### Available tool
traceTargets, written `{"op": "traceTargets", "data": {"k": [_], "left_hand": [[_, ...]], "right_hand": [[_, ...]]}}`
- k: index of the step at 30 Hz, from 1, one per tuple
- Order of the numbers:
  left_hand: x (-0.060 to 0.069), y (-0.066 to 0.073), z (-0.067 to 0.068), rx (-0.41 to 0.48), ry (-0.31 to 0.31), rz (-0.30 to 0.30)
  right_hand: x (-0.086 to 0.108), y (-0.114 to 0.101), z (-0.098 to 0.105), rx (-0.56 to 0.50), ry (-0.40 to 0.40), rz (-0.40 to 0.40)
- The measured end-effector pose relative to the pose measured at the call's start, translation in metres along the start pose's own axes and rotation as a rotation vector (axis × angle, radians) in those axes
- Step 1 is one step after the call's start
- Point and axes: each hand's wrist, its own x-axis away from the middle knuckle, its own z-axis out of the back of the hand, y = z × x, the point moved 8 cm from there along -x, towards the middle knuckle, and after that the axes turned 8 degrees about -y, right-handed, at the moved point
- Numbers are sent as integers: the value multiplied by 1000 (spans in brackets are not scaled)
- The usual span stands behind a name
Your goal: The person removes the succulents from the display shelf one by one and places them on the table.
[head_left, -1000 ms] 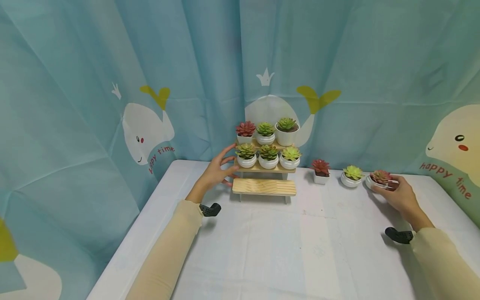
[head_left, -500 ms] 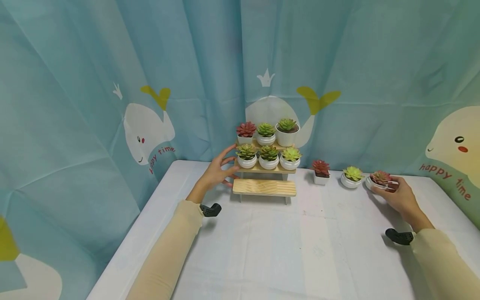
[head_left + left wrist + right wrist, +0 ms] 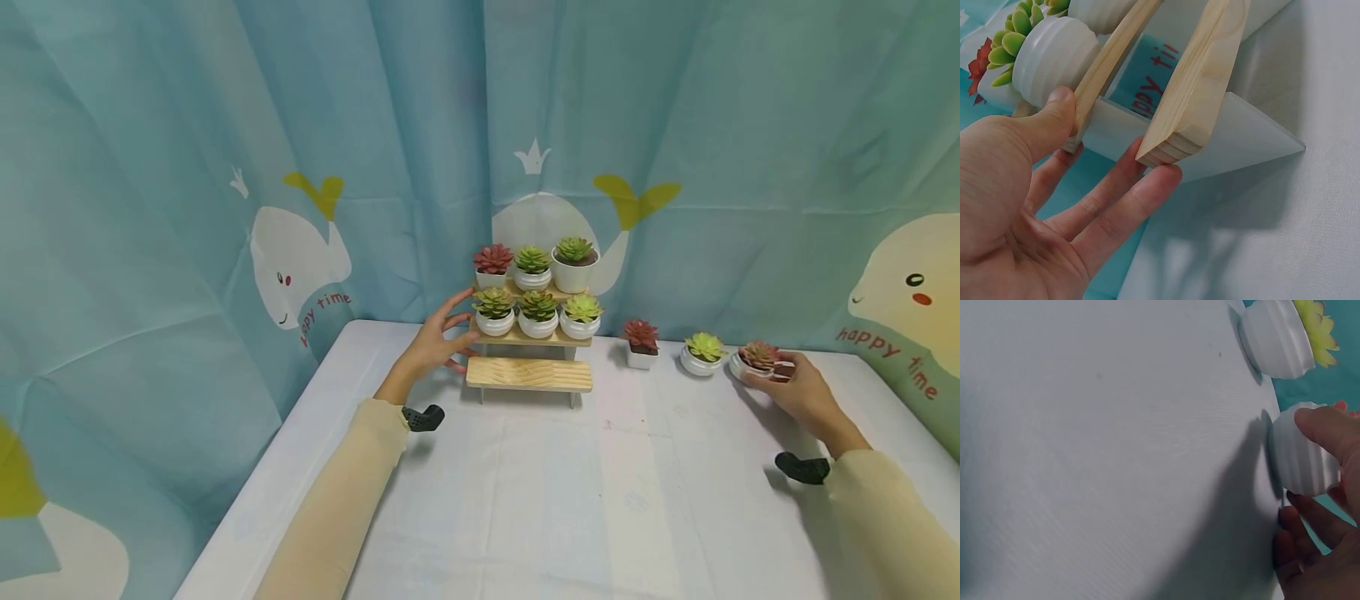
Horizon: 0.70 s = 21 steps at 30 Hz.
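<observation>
At the tiered wooden plant stand [image 3: 529,374], my left hand [image 3: 433,340] holds the left end. In the left wrist view the thumb [image 3: 1054,119] presses by the middle shelf [image 3: 1107,69], and two fingertips touch the end of the lowest shelf [image 3: 1188,100]. My right hand [image 3: 806,396] grips the white pot [image 3: 1304,450] of a reddish succulent [image 3: 759,356] at the far right, thumb on its side. The pot appears to stand on the table. Beside it is a yellow-green succulent [image 3: 705,347] in a white pot, then a red succulent [image 3: 641,336] in a square pot.
The upper shelf bears a red succulent [image 3: 493,259] and two green ones. On the middle shelf stand several round white pots [image 3: 537,323] with green succulents. A white cloth covers the table [image 3: 540,500]. Blue curtains [image 3: 420,125] hang behind and to the left.
The right hand and its potted succulent have barely shifted. The left hand stays at the stand, and the plants on the shelves look the same.
</observation>
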Motion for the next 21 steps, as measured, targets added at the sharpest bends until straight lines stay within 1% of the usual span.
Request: {"op": "traceTargets", "data": {"k": [4,10,12,16,21], "left_hand": [[-1,0,0,-2,2,0],[-1,-2,1,1,3,7],[-2,-3,0,6,1,9],[-2,-4,0,13,-5,10],[-2,-3,1,21,-5,13]], "right_hand": [[0,-4,5,64,-40,8],[2,-10,9,119,-134,52],[4,-12,12,138,-154,63],[9,-19,19,203,-165,83],[16,-33,31,310,-147,159]]}}
